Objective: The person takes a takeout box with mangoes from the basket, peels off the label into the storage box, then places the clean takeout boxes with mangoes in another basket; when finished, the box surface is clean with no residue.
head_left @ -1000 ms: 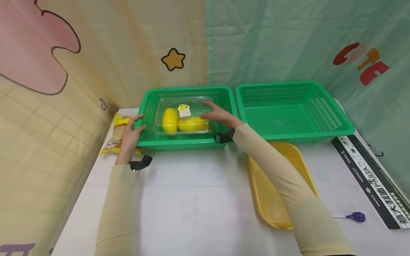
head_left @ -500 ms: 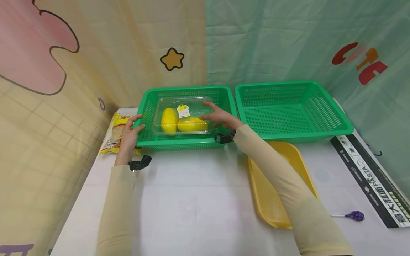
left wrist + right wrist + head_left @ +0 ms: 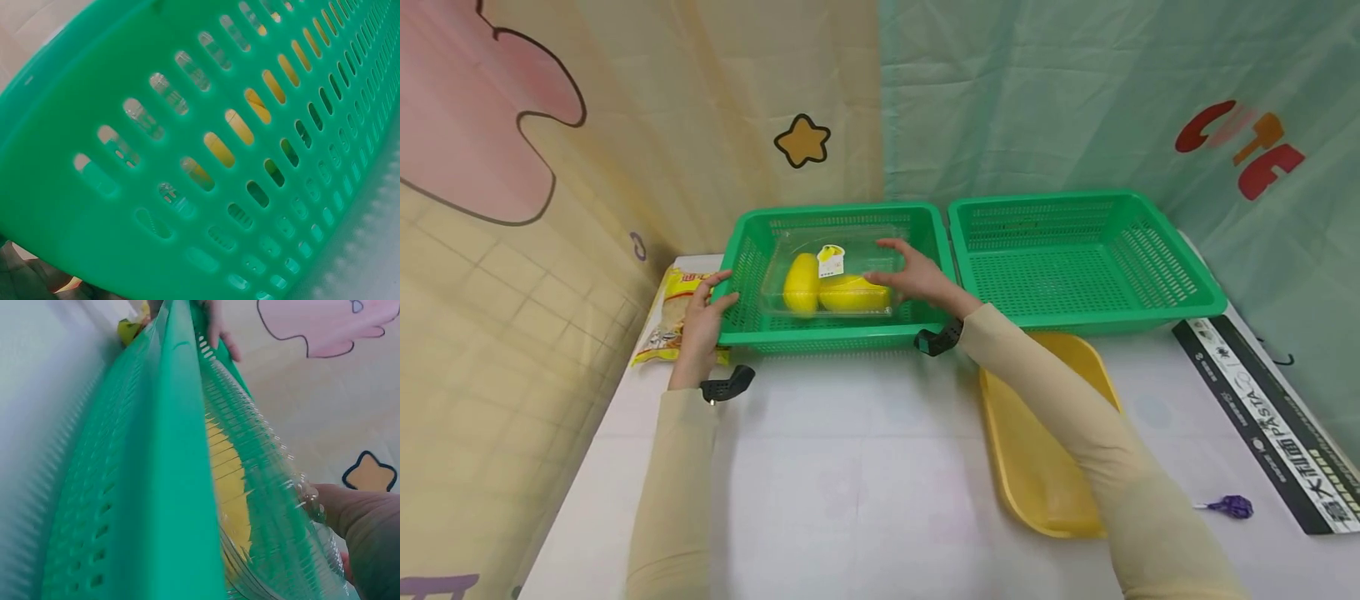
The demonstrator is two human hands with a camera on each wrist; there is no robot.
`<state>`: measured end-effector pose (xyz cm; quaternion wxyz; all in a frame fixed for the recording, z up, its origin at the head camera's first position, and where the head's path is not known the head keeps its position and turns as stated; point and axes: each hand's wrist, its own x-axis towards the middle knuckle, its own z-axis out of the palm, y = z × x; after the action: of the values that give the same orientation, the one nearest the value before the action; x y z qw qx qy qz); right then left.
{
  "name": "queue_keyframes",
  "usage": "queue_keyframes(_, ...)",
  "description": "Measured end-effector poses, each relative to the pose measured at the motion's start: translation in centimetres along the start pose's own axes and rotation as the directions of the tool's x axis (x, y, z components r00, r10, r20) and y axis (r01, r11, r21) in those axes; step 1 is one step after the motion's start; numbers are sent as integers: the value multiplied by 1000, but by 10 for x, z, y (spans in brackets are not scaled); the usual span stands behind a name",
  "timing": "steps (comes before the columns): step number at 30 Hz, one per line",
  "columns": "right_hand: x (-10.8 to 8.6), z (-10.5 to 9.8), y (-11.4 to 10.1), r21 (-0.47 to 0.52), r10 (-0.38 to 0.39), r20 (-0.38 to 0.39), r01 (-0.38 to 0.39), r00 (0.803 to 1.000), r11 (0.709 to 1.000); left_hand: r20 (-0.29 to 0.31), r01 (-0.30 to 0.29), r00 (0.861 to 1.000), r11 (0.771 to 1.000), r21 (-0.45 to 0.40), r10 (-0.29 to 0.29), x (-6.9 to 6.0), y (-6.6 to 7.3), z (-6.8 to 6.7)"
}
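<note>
In the head view a clear plastic box [image 3: 790, 250] with a white label and yellow mangoes [image 3: 854, 294] lies inside the left green basket [image 3: 820, 337]. My right hand [image 3: 921, 277] pinches the right end of that box, thumb and fingers apart; the right wrist view shows this hand [image 3: 369, 519] against the clear lid [image 3: 300, 481]. My left hand [image 3: 700, 327] holds the left rim of the same basket. Yellow fruit [image 3: 219, 150] shows through the slots of the basket wall [image 3: 94, 231] in the left wrist view.
A second green basket [image 3: 1060, 283] stands close on the right. In front of it lies a yellow tray [image 3: 1037, 467], partly under my right sleeve. A purple lollipop [image 3: 1234, 507] and a black-and-white pasta box [image 3: 1270, 417] are farther right. Beside the left basket lies a yellow food packet [image 3: 668, 321].
My right hand and wrist have shifted slightly right and toward me. The clear box has shifted a little, and the mangoes in it slightly right. My left hand stays at the rim.
</note>
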<state>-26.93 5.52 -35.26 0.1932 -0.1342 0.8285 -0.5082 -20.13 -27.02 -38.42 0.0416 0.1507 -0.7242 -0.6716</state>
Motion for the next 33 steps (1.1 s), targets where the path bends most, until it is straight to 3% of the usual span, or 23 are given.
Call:
queue_keyframes(5, -10, -8, -3, -21, -55, -48, 54, 997, 998, -8, -3, 1000, 1000, -2, 2, 0, 0, -1)
queue_keyframes(16, -42, -38, -7, 30, -82, -105, 85, 991, 996, 5, 1, 1000, 1000, -10, -1, -1, 0, 1)
queue_keyframes(25, -79, -59, -8, -12, -142, -141, 142, 980, 990, 10, -14, 1000, 999, -34, 14, -1, -1, 0)
queue_keyframes(33, -125, -66, -10, -65, -172, -190, 163, 967, 985, 7, -1, 1000, 1000, -18, 1, -3, 1, 1)
